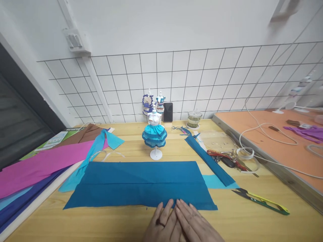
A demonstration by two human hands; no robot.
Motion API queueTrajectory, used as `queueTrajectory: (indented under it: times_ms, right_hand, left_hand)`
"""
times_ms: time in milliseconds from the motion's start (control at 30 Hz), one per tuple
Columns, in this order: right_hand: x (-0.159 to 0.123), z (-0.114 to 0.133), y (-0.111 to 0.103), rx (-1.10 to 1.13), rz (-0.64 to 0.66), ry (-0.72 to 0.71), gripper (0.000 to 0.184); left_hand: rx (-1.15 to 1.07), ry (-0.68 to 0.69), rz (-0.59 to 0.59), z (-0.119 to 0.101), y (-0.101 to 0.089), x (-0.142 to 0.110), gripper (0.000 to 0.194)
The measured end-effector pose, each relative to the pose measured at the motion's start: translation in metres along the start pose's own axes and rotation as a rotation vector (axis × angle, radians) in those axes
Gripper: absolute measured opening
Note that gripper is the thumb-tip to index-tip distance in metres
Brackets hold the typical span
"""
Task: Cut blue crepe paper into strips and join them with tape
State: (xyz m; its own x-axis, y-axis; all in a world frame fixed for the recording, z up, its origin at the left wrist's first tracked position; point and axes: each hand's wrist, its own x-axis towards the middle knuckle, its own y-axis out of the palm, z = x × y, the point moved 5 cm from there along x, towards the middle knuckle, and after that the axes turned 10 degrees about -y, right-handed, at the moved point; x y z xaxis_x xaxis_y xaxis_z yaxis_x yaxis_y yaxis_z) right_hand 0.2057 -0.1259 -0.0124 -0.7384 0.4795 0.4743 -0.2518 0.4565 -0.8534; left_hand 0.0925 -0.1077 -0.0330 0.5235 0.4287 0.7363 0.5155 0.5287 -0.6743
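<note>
A wide piece of dark teal fabric point(141, 174) lies flat on the table, with a crease running across its middle. My left hand point(161, 223), a dark ring on one finger, rests flat with its fingertips at the fabric's near edge. Beside it, touching it, my right hand point(195, 223) lies with fingers stretched out over the same edge. Neither hand grips anything. Just beyond the fabric stands a small white dress form point(154, 119) wearing a tiered turquoise skirt point(154, 136). Thread snips point(262, 201) with yellow and green handles lie to the right.
Folded fabrics, including a magenta one point(50, 158), are piled at left. A dark teal strip point(209, 161) and keys point(228, 162) lie at right. Further back are a phone point(168, 112), a glass cup point(194, 118) and more dress forms. An orange-topped table point(272, 131) adjoins at right.
</note>
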Motion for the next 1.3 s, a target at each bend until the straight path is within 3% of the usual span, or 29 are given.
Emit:
queueTrajectory:
  times_ms: [200, 433, 633, 700, 800, 867, 967, 1100, 1300]
  right_hand:
    - [0.003, 0.005, -0.002, -0.171, 0.029, -0.104, 0.039]
    - [0.006, 0.007, -0.003, -0.191, 0.047, -0.118, 0.038]
    - [-0.002, -0.001, -0.003, -0.187, 0.001, -0.074, 0.037]
    - [-0.007, -0.009, -0.008, -0.157, -0.022, -0.009, 0.036]
    - [-0.012, -0.022, -0.020, -0.089, -0.050, 0.117, 0.029]
    - [-0.011, -0.028, -0.027, -0.023, -0.089, 0.181, 0.024]
    - [-0.004, -0.031, -0.033, 0.093, -0.131, 0.247, 0.019]
    - [0.010, -0.028, -0.023, 0.210, -0.108, 0.316, 0.015]
    - [0.014, -0.030, 0.000, 0.337, 0.045, 0.437, 0.016]
  left_hand:
    - [0.003, -0.021, -0.009, 0.002, -0.002, -0.002, 0.038]
    - [0.051, 0.021, -0.012, 0.002, 0.002, -0.007, 0.033]
    - [0.040, 0.119, 0.142, 0.028, -0.028, 0.009, 0.028]
    - [-0.037, 0.004, 0.242, 0.044, -0.036, 0.016, 0.031]
    - [-0.133, -0.309, 0.436, 0.068, -0.037, 0.020, 0.027]
    - [-0.219, -0.482, 0.572, 0.075, -0.032, 0.020, 0.026]
    - [-0.363, -0.632, 0.725, 0.076, -0.025, 0.020, 0.030]
    - [-0.469, -0.722, 0.776, 0.075, -0.021, 0.022, 0.030]
    - [-0.503, -0.784, 0.767, 0.080, -0.016, 0.018, 0.027]
